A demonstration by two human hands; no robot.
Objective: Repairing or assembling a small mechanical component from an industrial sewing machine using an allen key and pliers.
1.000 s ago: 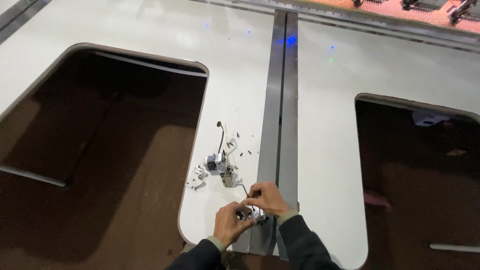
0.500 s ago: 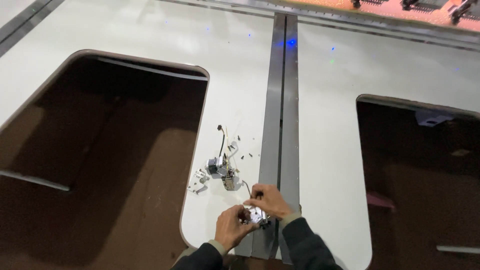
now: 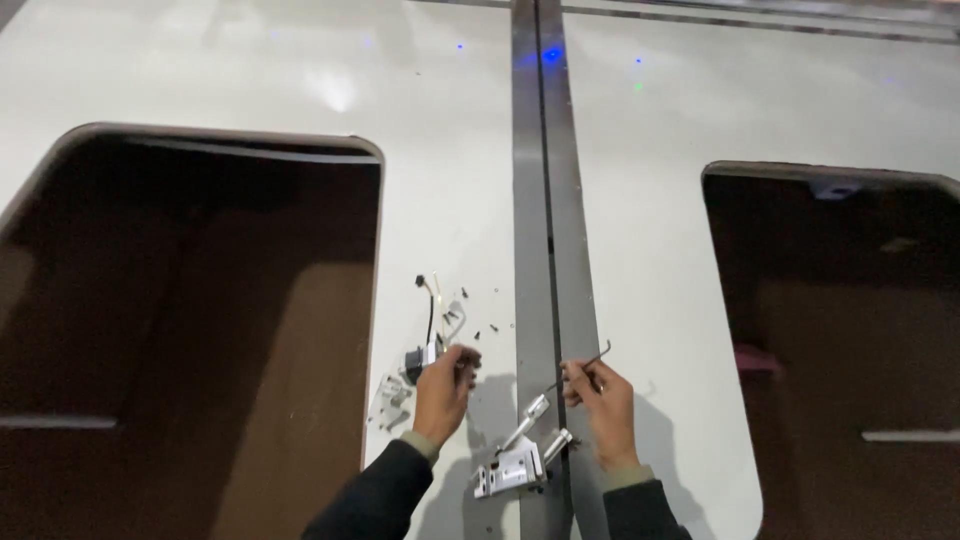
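Hands now apart: left hand [image 3: 443, 388] closed over indistinct parts [image 3: 420, 358], right hand [image 3: 598, 395] pinching hex key [image 3: 590, 360].

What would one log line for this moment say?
left hand: reaching into small parts on white table | right hand: holds bent hex key | metal assembly: on table between hands

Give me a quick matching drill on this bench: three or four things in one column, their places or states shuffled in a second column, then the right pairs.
Things:
1. thin dark bent hex key
2. small silver metal bracket assembly
3. black and white wire lead
4. long grey metal strip

Places or states:
A. runs up the middle of the white tabletop
B. pinched in the right hand
C. lies on the table between the two wrists
D. lies just beyond the left hand

Pairs: 1-B, 2-C, 3-D, 4-A
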